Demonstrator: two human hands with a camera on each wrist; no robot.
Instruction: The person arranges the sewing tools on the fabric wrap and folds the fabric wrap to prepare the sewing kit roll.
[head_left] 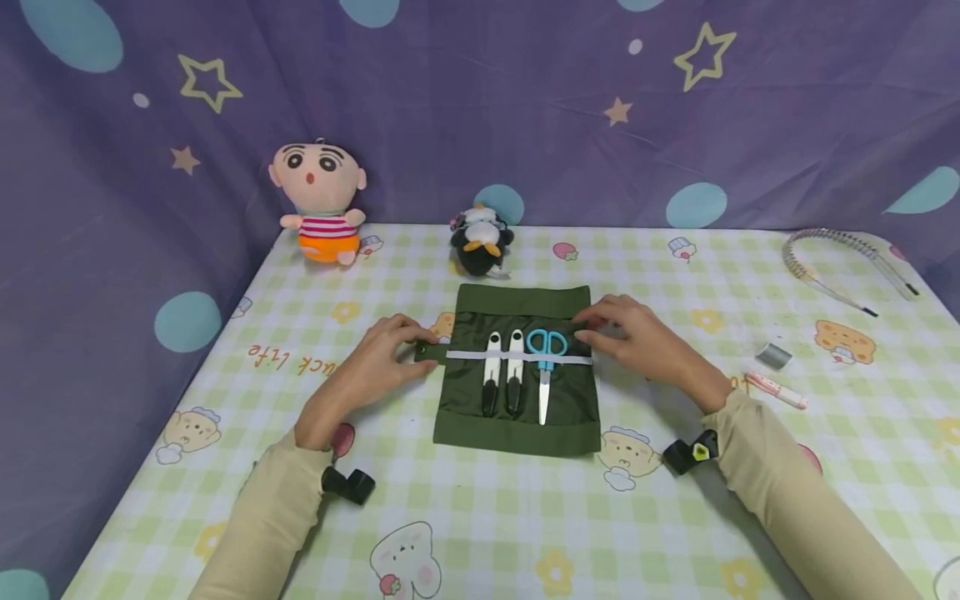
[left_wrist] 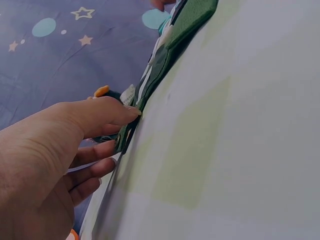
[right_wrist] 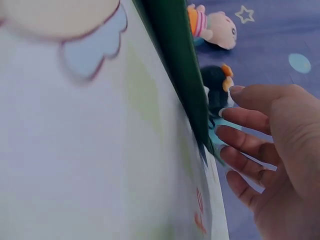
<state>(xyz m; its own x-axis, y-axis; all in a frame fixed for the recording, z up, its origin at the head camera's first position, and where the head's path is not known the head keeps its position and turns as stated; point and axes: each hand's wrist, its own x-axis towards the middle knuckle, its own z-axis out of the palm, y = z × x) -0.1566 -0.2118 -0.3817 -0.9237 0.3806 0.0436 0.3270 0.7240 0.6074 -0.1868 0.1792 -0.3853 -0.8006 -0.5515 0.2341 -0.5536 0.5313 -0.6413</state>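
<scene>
A dark green fabric tool roll (head_left: pixel 517 437) lies unfolded on the table. Under its white elastic band (head_left: pixel 468 356) sit two white-and-black thread snips (head_left: pixel 491 375) (head_left: pixel 515 373) and a pair of blue-handled scissors (head_left: pixel 546 358). At the roll's left side, my left hand (head_left: pixel 381 358) has thumb and index finger at opposite edges of its short strap tab (head_left: pixel 426 352), pinching it; the left wrist view shows the same tab (left_wrist: pixel 121 137) between them. My right hand (head_left: pixel 633 337) reaches over the roll's upper right edge, its fingers (right_wrist: pixel 245 117) loosely bent and holding nothing.
Behind the roll sits a penguin plush (head_left: pixel 480 242), with a striped-shirt doll (head_left: pixel 322 204) further left. To the right lie a small grey piece (head_left: pixel 773 356), a pink-and-white pen-like stick (head_left: pixel 777 390) and a headband (head_left: pixel 832 237). A patterned curtain (head_left: pixel 450 108) hangs behind the table.
</scene>
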